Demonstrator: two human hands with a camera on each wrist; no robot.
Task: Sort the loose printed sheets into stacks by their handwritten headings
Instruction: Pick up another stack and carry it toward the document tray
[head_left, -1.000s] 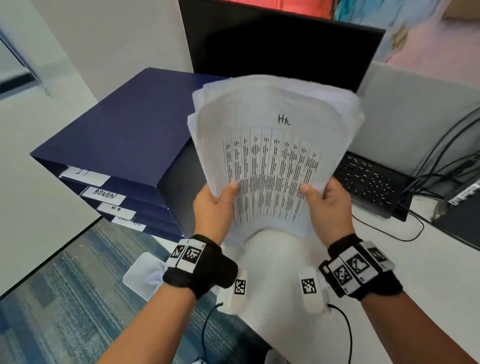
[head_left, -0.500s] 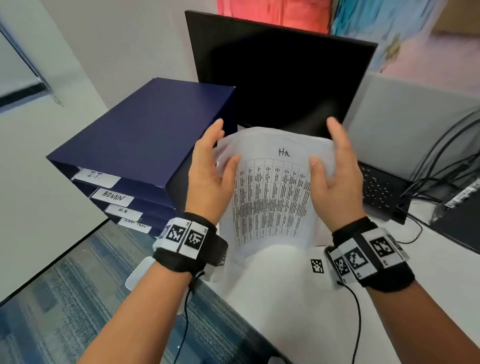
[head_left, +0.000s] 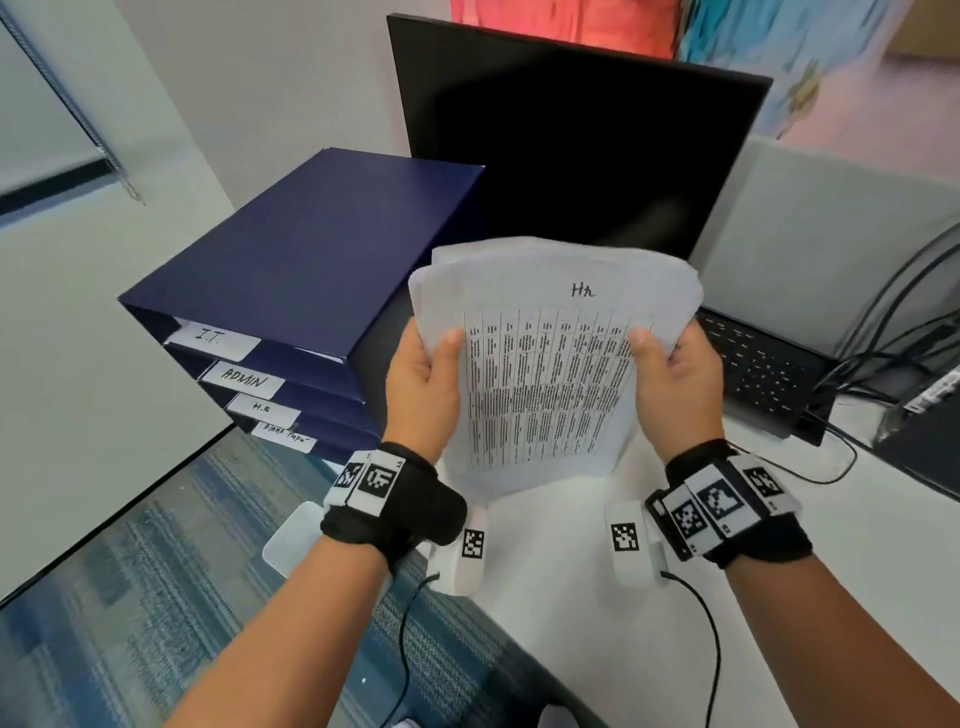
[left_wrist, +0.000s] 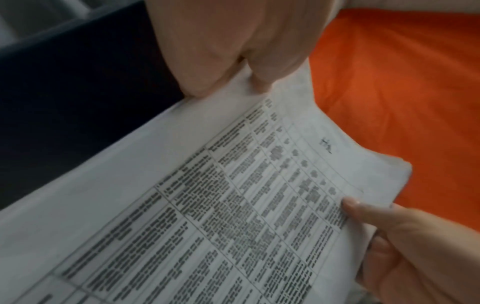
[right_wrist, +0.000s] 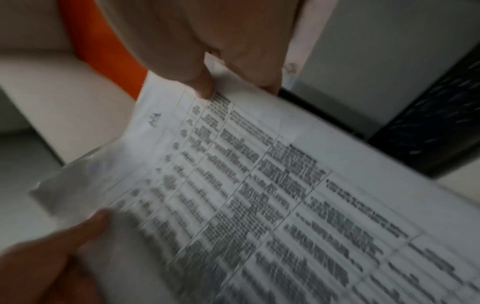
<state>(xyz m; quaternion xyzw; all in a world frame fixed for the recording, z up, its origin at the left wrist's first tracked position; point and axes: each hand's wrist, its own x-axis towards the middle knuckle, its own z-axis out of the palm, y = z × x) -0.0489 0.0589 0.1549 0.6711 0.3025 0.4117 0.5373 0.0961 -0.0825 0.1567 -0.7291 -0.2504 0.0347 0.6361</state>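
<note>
The left hand (head_left: 423, 382) and the right hand (head_left: 675, 382) hold the stack of sheets (head_left: 545, 374) upright above the white desk (head_left: 571, 649), each hand clasping one side edge with the thumb on the front and the fingers behind. Both forearms reach forward, nearly parallel. The top sheet has the heading "Hr" (head_left: 583, 290), and the stack is just right of the blue tray organizer (head_left: 311, 249)

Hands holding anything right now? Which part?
Yes: both grip the stack of printed sheets by its side edges, left hand on the left edge, right hand on the right, thumbs in front.
</note>
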